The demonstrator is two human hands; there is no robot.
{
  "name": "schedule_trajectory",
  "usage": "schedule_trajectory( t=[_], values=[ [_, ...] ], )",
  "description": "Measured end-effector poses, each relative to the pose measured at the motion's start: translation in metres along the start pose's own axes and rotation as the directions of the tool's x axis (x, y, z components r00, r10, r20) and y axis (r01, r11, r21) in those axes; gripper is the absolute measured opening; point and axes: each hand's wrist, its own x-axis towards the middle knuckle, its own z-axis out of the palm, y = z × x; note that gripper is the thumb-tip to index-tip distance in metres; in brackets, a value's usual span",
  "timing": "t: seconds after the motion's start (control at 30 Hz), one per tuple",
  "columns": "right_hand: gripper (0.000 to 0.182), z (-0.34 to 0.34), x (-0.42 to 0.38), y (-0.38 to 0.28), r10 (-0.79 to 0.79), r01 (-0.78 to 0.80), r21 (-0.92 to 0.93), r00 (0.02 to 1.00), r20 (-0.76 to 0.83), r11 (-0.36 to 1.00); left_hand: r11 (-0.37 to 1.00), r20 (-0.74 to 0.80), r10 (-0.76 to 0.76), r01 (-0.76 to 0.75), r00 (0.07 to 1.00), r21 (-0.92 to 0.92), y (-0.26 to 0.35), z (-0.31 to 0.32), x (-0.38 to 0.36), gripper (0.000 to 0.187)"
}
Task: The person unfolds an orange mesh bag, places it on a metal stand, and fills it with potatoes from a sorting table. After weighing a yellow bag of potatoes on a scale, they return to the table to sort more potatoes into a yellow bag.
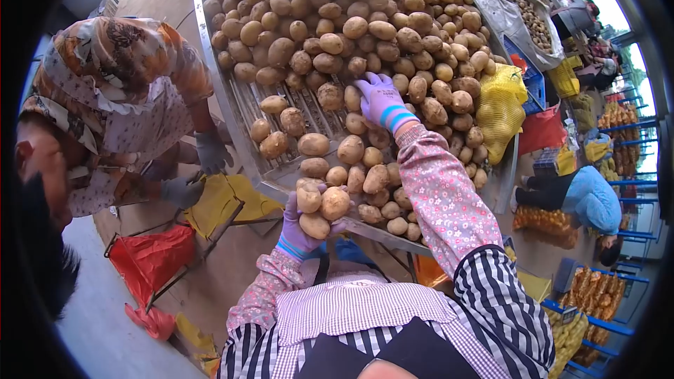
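My left hand, in a purple glove with blue bands, is shut on three potatoes by the near edge of a slatted metal sorting table. Its fingers wrap around them from below and behind. My right hand, gloved alike, rests on the potato heap with fingers stretched forward, touching potatoes at the edge of the bare slats. Its thumb is hard to make out. Loose potatoes lie on the slats between my two hands.
At left a co-worker in grey gloves bends over a yellow bag on a frame. A red bag hangs nearby. A yellow mesh sack hangs on the table's right side. Farther right, a person in blue bends near filled sacks.
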Motion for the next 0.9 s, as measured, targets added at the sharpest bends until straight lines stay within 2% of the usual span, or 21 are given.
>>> schedule_trajectory(
  t=[0.03, 0.07, 0.1, 0.13, 0.2, 0.23, 0.27, 0.3, 0.33, 0.37, 0.4, 0.43, 0.47, 0.53, 0.6, 0.63, 0.67, 0.7, 0.73, 0.8, 0.9],
  values=[
    [0.048, -0.011, 0.002, -0.005, 0.022, -0.017, -0.036, 0.990, 0.141, 0.999, 1.000, -0.006, 0.006, -0.006, 1.000, -0.004, -0.001, -0.009, -0.006, 0.072],
    [0.052, -0.021, 0.004, -0.011, 0.049, -0.029, -0.076, 0.960, 0.275, 0.997, 0.989, -0.115, 0.064, -0.048, 0.991, 0.139, -0.002, -0.023, -0.012, 0.073],
    [0.053, -0.022, 0.004, -0.012, 0.070, -0.053, -0.058, 0.936, 0.344, 0.997, 0.956, -0.209, 0.139, -0.076, 0.968, 0.283, -0.001, -0.023, -0.014, 0.074],
    [0.053, -0.024, 0.003, -0.013, 0.061, -0.042, -0.062, 0.937, 0.344, 0.997, 0.956, -0.204, 0.148, -0.087, 0.968, 0.280, 0.002, -0.022, -0.016, 0.074],
    [0.053, -0.026, -0.007, -0.019, 0.126, -0.110, -0.065, 0.932, 0.339, 0.992, 0.999, -0.067, 0.003, -0.006, 0.998, -0.050, 0.010, -0.018, -0.024, 0.076],
    [0.048, -0.023, -0.013, -0.016, 0.158, -0.159, -0.020, 0.944, 0.290, 0.987, 0.998, -0.063, 0.013, -0.016, 0.998, -0.053, 0.013, -0.016, -0.029, 0.076],
    [0.043, -0.021, -0.019, -0.012, 0.177, -0.202, 0.073, 0.950, 0.255, 0.977, 0.995, -0.078, 0.079, -0.074, 0.994, 0.068, 0.015, -0.015, -0.035, 0.077],
    [0.040, -0.037, -0.024, -0.020, 0.197, -0.245, 0.143, 0.938, 0.285, 0.959, 0.974, -0.086, 0.149, -0.131, 0.985, 0.186, 0.018, -0.015, -0.038, 0.077],
    [0.036, -0.054, -0.033, -0.032, 0.219, -0.295, 0.208, 0.920, 0.324, 0.933, 0.974, -0.088, 0.157, -0.140, 0.984, 0.177, 0.023, -0.014, -0.041, 0.077],
    [0.036, -0.055, -0.044, -0.039, 0.214, -0.293, 0.204, 0.917, 0.335, 0.934, 0.996, -0.055, 0.090, -0.091, 0.994, -0.009, 0.030, -0.012, -0.042, 0.077],
    [0.034, -0.054, -0.054, -0.048, 0.057, -0.124, 0.179, 0.938, 0.341, 0.976, 0.981, -0.010, 0.033, -0.035, 0.999, -0.189, 0.035, -0.011, -0.042, 0.076],
    [0.031, -0.052, -0.061, -0.058, -0.104, 0.050, 0.161, 0.932, 0.347, 0.986, 0.984, 0.020, 0.053, -0.049, 0.998, -0.169, 0.038, -0.009, -0.042, 0.076],
    [0.029, -0.041, -0.068, -0.066, -0.165, 0.143, 0.087, 0.917, 0.363, 0.986, 0.984, 0.013, 0.063, -0.060, 0.998, -0.170, 0.040, -0.012, -0.044, 0.076],
    [0.030, -0.033, -0.066, -0.094, -0.121, 0.255, -0.152, 0.803, 0.584, 0.955, 0.988, -0.107, 0.141, -0.147, 0.984, -0.050, 0.045, -0.018, -0.044, 0.075],
    [0.032, -0.025, -0.071, -0.117, -0.045, 0.337, -0.294, 0.722, 0.690, 0.895, 0.987, -0.072, 0.153, -0.156, 0.986, -0.042, 0.043, -0.014, -0.042, 0.075],
    [0.031, -0.015, -0.074, -0.117, -0.019, 0.339, -0.321, 0.713, 0.701, 0.884, 0.936, -0.093, 0.262, -0.229, 0.961, 0.269, 0.039, -0.008, -0.042, 0.075],
    [0.030, -0.004, -0.076, -0.116, 0.009, 0.340, -0.349, 0.706, 0.708, 0.873, 0.788, -0.076, 0.367, -0.266, 0.927, 0.555, 0.039, -0.005, -0.042, 0.075],
    [0.030, -0.003, -0.076, -0.116, 0.007, 0.338, -0.347, 0.708, 0.706, 0.875, 0.951, -0.137, 0.252, -0.219, 0.958, 0.219, 0.043, -0.005, -0.042, 0.075],
    [0.030, -0.004, -0.076, -0.114, 0.020, 0.352, -0.378, 0.709, 0.705, 0.856, 0.950, -0.136, 0.252, -0.219, 0.958, 0.222, 0.044, -0.004, -0.046, 0.075],
    [0.030, -0.005, -0.077, -0.108, 0.038, 0.363, -0.417, 0.715, 0.698, 0.833, 0.984, -0.053, 0.107, -0.114, 0.993, -0.135, 0.042, -0.005, -0.055, 0.076],
    [0.031, -0.012, -0.082, -0.095, -0.028, 0.344, -0.369, 0.764, 0.645, 0.864, 0.978, -0.049, 0.132, -0.138, 0.990, -0.154, 0.043, -0.011, -0.073, 0.076]
  ],
)
